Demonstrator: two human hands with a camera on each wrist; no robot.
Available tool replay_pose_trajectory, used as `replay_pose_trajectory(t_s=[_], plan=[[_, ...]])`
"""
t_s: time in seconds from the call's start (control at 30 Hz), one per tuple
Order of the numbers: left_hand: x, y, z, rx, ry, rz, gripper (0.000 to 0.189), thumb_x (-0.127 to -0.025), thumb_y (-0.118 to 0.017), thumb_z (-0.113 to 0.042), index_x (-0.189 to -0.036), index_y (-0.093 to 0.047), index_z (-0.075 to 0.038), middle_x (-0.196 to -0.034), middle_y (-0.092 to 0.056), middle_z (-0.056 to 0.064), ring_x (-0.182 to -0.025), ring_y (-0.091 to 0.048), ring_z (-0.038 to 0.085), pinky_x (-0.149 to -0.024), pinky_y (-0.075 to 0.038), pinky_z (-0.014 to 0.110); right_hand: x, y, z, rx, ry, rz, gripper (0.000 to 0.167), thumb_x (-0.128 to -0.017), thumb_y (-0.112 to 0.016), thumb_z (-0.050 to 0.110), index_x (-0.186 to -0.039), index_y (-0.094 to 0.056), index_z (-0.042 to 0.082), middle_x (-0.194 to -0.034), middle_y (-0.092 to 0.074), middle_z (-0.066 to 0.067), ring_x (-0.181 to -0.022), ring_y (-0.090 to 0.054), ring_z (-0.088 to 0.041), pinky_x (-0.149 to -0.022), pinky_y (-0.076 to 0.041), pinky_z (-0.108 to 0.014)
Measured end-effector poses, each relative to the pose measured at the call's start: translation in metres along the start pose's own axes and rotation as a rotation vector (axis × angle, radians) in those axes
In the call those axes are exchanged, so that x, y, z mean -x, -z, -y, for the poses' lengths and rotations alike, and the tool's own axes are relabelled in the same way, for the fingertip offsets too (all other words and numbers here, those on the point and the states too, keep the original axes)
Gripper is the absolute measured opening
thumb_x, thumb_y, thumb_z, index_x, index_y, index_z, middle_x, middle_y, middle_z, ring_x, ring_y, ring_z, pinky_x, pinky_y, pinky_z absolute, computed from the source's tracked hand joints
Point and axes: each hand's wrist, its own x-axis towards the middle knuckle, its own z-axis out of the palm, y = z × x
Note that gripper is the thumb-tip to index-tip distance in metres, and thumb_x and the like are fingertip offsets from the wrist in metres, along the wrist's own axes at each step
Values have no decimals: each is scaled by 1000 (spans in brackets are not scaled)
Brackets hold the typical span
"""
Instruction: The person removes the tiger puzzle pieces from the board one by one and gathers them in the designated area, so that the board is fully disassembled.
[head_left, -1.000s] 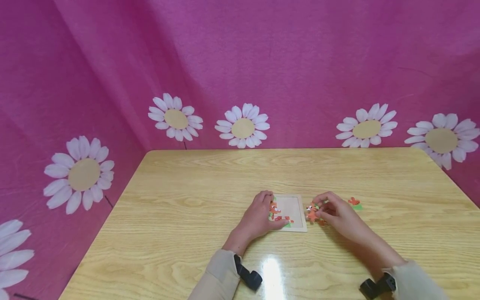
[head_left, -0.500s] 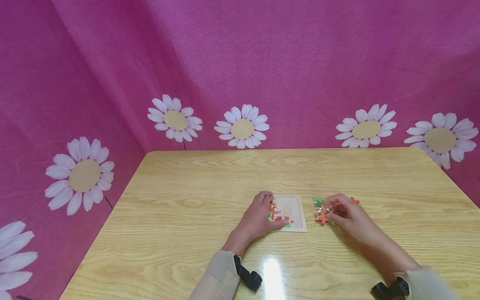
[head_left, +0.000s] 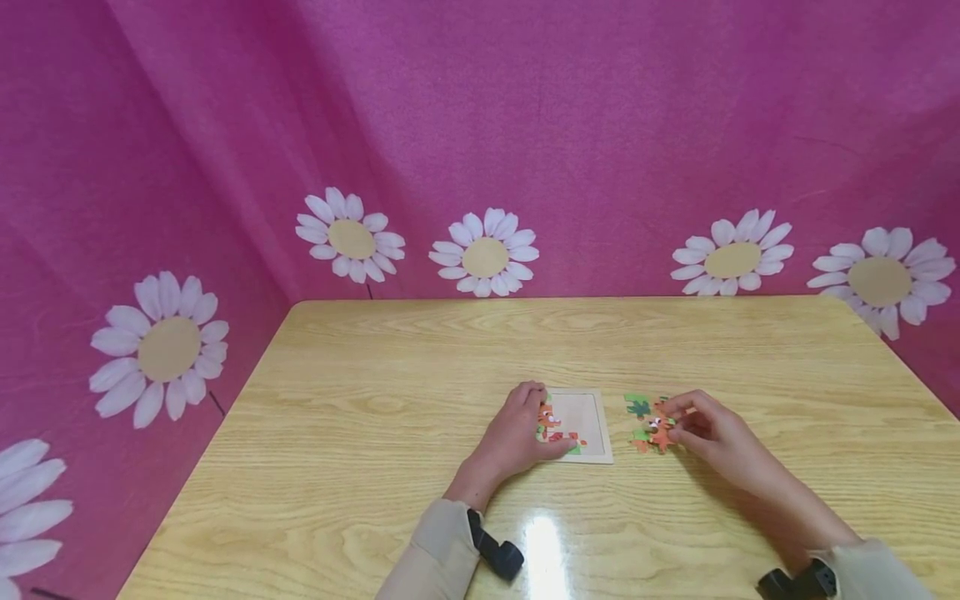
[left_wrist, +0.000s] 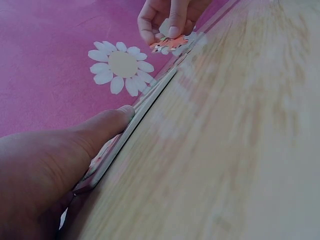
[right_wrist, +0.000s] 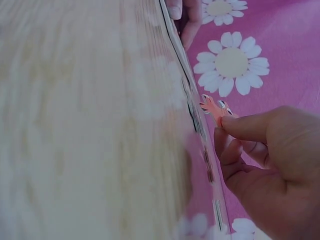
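My left hand (head_left: 513, 433) holds the left side of a square jigsaw puzzle tray (head_left: 588, 412), with the thumb laid over its near edge. Several orange, red and green pieces lie in the tray's left and near parts, partly hidden by this hand. To the right of the tray, my right hand (head_left: 716, 433) pinches an orange puzzle piece (head_left: 659, 431) with white markings between thumb and fingers. In the right wrist view the piece (right_wrist: 214, 108) sticks out past the fingertips. Loose green and orange pieces (head_left: 637, 404) are around and under it in the head view.
The tray and pieces are on a light wood-grain table (head_left: 420, 350). A pink cloth (head_left: 600, 125) with large white daisies hangs behind and at the left. Black wrist cameras (head_left: 502, 557) sit on both forearms.
My right hand has moved right, away from the tray, with the orange piece still pinched, and loose green and orange pieces have come into sight. The left hand and tray stay put.
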Motion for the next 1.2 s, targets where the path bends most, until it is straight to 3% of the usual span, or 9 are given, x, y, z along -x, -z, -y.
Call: replay_pose_trajectory(t_s=[0.23, 0.47, 0.73, 0.9, 1.0, 1.2], plan=[[-1, -1, 0, 7, 2, 0, 87, -82, -73, -51, -146, -40, -2, -151, -37, 6, -136, -38, 19, -114, -39, 31, 4, 7, -2, 39, -44, 11, 31, -84, -65, -13, -112, -58, -1, -100, -62, -11, -80, -57, 7, -64, -51, -17], [-1, -1, 0, 1, -3, -5, 86, -82, -74, -51, -146, -40, -3, -151, -38, 6, -136, -39, 19, -114, -39, 30, 10, 13, -11, -1, 7, -5, 24, -86, -67, -4, -109, -58, -2, -101, -59, 14, -80, -62, 0, -65, -51, -13], [0, -1, 0, -9, 0, -10, 87, -82, -74, -51, -146, -40, -3, -151, -38, 5, -136, -39, 18, -114, -39, 30, 15, 18, -15, -11, -2, -13, 28, -83, -65, -15, -108, -57, -3, -110, -53, 20, -82, -59, 7, -65, -50, -13], [0, 0, 0, -3, -1, -12, 86, -82, -74, -50, -146, -41, -2, -151, -38, 6, -137, -38, 19, -114, -38, 31, 16, 20, -16, -26, -13, 11, 29, -84, -64, -15, -109, -56, -3, -116, -44, 35, -83, -59, 9, -65, -51, -13], [0, 0, -1, -3, 6, -5, 87, -82, -74, -51, -146, -40, -3, -151, -37, 5, -137, -38, 18, -114, -38, 30, 16, 21, -15, -9, -25, 17, 28, -84, -65, -12, -109, -56, -2, -116, -42, 36, -84, -59, 10, -66, -51, -13], [0, 0, -1, 7, 11, -2, 87, -82, -75, -50, -146, -40, -3, -151, -38, 5, -136, -39, 18, -114, -39, 31, 16, 21, -17, -14, -31, 30, 28, -85, -64, -13, -109, -56, -2, -112, -49, 26, -83, -59, 9, -66, -51, -13]])
